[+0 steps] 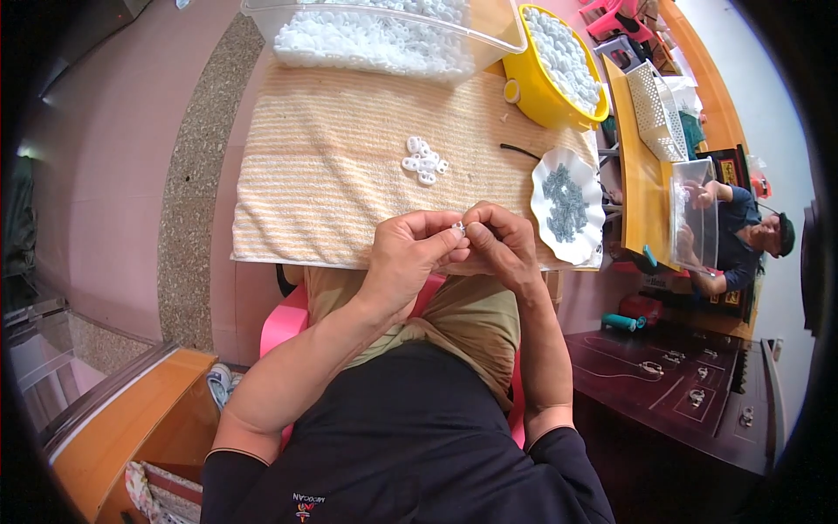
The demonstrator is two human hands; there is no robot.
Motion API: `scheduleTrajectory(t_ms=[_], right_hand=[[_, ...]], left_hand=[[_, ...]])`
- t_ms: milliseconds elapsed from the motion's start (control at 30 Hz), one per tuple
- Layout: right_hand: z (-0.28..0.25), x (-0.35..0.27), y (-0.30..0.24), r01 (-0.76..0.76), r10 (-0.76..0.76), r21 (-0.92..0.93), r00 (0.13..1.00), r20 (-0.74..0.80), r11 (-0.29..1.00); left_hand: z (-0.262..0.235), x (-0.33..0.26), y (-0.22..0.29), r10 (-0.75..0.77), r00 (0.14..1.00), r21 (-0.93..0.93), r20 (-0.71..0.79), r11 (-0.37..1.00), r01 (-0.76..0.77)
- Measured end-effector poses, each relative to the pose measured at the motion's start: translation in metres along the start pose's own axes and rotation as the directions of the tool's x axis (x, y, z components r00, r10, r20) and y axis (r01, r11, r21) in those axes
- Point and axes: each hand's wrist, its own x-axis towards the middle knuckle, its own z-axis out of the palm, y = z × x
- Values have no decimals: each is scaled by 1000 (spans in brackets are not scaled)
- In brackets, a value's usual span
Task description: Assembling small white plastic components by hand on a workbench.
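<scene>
Close to the near edge of the towel-covered table, both my hands meet fingertip to fingertip. My left hand [403,249] pinches a small white plastic piece [458,227] between thumb and forefinger. My right hand [504,246] is closed in a pinch right against that piece; whatever its fingertips hold is hidden. Beyond my hands lies a small heap of oval white plastic pieces [425,162] with holes in them. To the right, a white scalloped plate [590,236] carries many tiny grey parts [564,203]. A thin black stick [518,150] rests by the plate's far rim.
A clear bin [493,39] of white pieces stands at the far edge, beside a yellow tub [524,83] filled with similar ones. At the right, another person [751,240] handles a clear box [696,214] by a wooden table [635,175]. A pink chair [286,325] is under me.
</scene>
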Motion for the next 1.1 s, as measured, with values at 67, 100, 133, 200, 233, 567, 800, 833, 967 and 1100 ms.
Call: scheduleTrajectory(t_ms=[67,100,133,200,233,567,800,833,967,1100], right_hand=[[0,0,-1,-5,5,-1,1000,-2,1000],[0,0,-1,-10,10,19,1000,-11,1000],[1,0,-1,-16,17,39,1000,-19,999],[-1,0,0,-1,1,25,1000,-19,1000],[-1,1,0,13,-12,11,1000,-21,1000],[-10,11,-11,39,-33,91,997,-73,995],[-6,46,-19,57,-88,-290,992,-95,955],[-6,52,-19,58,-89,-291,992,-95,955],[1,70,-20,195,-217,-533,976,22,823],[9,81,-23,221,-248,-694,967,63,685]], left_hand=[[0,0,0,-2,1000,-3,0,1000,2],[0,0,0,-1,1000,-3,1,1000,1],[0,0,0,0,1000,-4,0,1000,0],[0,0,1,3,1000,-6,-1,1000,-3],[-1,0,1,7,1000,-10,4,1000,-7],[1,-1,5,16,1000,-72,16,997,-15],[0,-1,7,39,999,-102,18,994,-37],[1,-1,8,37,999,-111,15,993,-35],[1,-1,9,41,999,-122,-10,992,-42],[1,-2,11,55,998,-137,-7,989,-56]])
